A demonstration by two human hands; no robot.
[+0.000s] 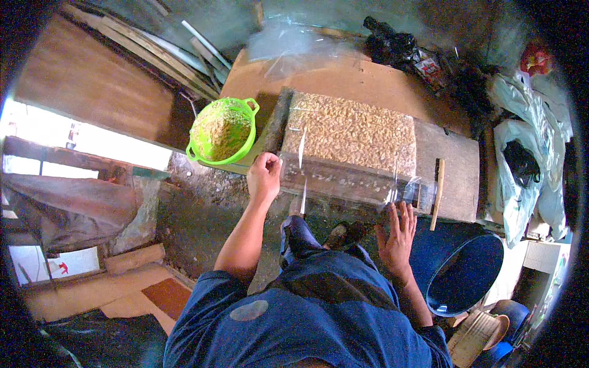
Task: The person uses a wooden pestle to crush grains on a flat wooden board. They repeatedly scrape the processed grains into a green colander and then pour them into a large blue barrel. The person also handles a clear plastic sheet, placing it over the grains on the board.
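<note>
A flat rectangular layer of pale soybean-like pieces [352, 129] lies on a wooden board [455, 170] in front of me. Clear plastic film [340, 179] covers its near side and hangs toward me. My left hand [265, 177] pinches the film's left corner between thumb and fingers. At the film's right end, my right hand [396, 232] has its fingers spread, the tips at the near edge; whether they press on the film is unclear. A bright green plastic colander [251, 140], partly filled with similar pieces, stands just beyond my left hand.
A wooden stick or handle [438, 195] rests on the board's right part. Below it stands a large blue barrel [464, 271]. More clear film [285, 41] and black plastic bags [391, 41] lie at the back. Pale plastic bags [517, 184] hang at right.
</note>
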